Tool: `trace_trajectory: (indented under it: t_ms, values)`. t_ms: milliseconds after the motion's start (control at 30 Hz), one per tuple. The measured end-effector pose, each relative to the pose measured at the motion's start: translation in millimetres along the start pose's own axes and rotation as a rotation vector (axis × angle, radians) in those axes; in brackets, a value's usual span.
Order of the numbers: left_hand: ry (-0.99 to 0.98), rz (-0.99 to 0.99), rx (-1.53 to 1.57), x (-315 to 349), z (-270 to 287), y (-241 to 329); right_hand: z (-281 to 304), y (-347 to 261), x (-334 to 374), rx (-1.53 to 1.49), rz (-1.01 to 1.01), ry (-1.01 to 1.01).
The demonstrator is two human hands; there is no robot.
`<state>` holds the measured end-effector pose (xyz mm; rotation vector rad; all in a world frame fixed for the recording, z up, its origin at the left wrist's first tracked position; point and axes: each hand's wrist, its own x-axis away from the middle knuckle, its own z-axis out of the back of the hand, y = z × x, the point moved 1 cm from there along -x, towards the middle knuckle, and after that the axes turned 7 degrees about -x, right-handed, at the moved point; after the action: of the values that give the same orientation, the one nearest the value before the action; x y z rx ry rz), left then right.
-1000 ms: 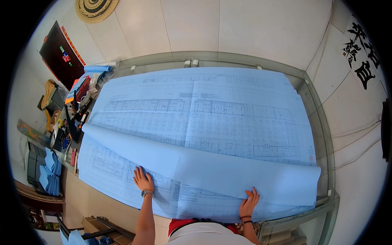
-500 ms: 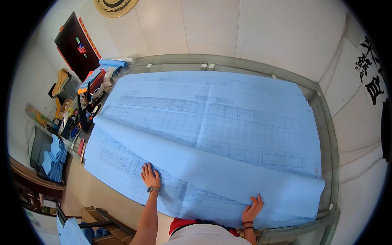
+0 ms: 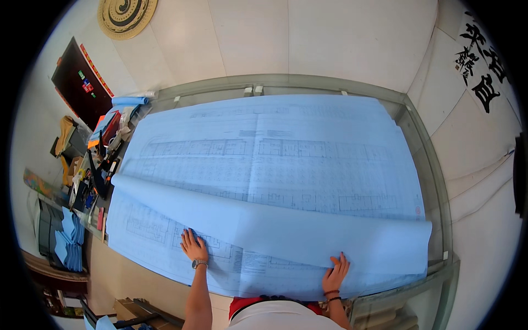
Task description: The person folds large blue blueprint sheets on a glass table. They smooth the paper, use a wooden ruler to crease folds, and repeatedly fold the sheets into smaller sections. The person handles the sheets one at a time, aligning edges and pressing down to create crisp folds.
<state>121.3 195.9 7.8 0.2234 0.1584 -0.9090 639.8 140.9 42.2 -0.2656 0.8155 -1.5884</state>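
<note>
Large blue sheets printed with line drawings (image 3: 297,176) lie spread over a glass-topped table (image 3: 440,220). Their near side is folded back into a long plain blue flap (image 3: 275,225) running from left to right, with a printed sheet (image 3: 146,228) showing below it. My left hand (image 3: 194,247), with a watch at its wrist, rests flat on that lower sheet, fingers spread. Beside the flap's near edge, my right hand (image 3: 335,275) lies palm down with fingers apart, touching the paper. Neither hand grips anything.
Tools and odds and ends (image 3: 91,179) crowd the table's left end, near a blue roll (image 3: 130,101). Folded blue papers (image 3: 69,242) are stacked at the far left. A cardboard box (image 3: 129,311) sits low at the left. A wall stands behind the table.
The view has turned slightly, shifting the whole scene. My right hand's fingers are spread wider than before. The left hand stays flat on the sheet, and the fold looks much the same.
</note>
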Motion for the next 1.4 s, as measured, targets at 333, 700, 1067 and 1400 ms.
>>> trace_trajectory:
  t_ms: [333, 700, 1067, 1400]
  values:
    - [0.0, -0.018, -0.036, -3, -9, -7, -6, 13, 10, -0.01, 0.032, 0.08]
    - [-0.014, -0.015, -0.028, 0, -5, -1, -3, 16, 8, 0.005, 0.046, 0.098]
    - [-0.04, 0.018, 0.179, -21, -25, -29, -6, 14, 7, -0.014, 0.04, 0.1]
    - [0.283, -0.161, 0.859, -48, 192, 145, -1, 20, 9, 0.014, 0.048, 0.08]
